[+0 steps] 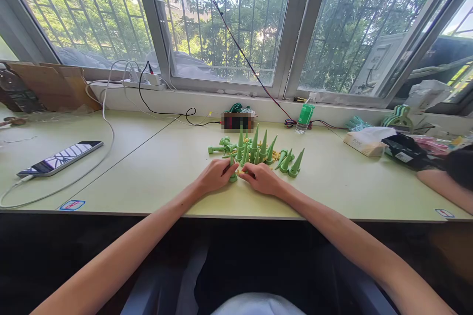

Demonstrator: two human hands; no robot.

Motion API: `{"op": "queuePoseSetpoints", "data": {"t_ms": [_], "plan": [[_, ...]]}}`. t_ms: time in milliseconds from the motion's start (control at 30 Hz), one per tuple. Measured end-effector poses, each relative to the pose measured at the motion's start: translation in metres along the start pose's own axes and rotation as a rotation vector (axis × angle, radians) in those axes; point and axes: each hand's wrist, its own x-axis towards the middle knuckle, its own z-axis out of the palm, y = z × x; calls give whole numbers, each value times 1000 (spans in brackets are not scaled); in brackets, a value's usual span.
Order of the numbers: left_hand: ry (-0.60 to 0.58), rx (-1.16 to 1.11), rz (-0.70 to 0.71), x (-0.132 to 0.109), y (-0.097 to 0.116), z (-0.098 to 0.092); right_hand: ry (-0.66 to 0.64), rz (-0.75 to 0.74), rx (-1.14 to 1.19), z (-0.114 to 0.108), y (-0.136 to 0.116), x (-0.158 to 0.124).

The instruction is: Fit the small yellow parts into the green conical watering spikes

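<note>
My left hand [215, 175] is closed around a green plastic spike [232, 177], which stands upright with its wide base down on the table. Close on the other side, my right hand [261, 178] has thumb and fingers pinched together at a tiny yellowish piece, partly hidden by the fingertips. Just beyond both hands stand several green cone-shaped spikes [263, 146], points up. Small yellow pieces [275, 155] are heaped among them. More green parts [216, 149] lie on their sides at the left of the group, and a few spikes [294, 170] lean or stand at the right.
A phone [61, 159] on a white cable lies at the left. Behind the spikes is a dark blurred box [237, 123]; a green-labelled bottle [305, 117] stands by the sill. Rightward are a tissue box [365, 142], a black package [406, 152] and another person's arm [443, 187].
</note>
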Motion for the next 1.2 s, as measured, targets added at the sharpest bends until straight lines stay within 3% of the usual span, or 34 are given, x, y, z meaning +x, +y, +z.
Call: {"op": "queuePoseSetpoints", "data": {"t_ms": [700,1200], "plan": [[-31,-44,12,-1,1,-2,-26,-83,-41,0,4,0],[-4,14,0,0,-1,1,-31,-4,53,-3,0,-1]]}}
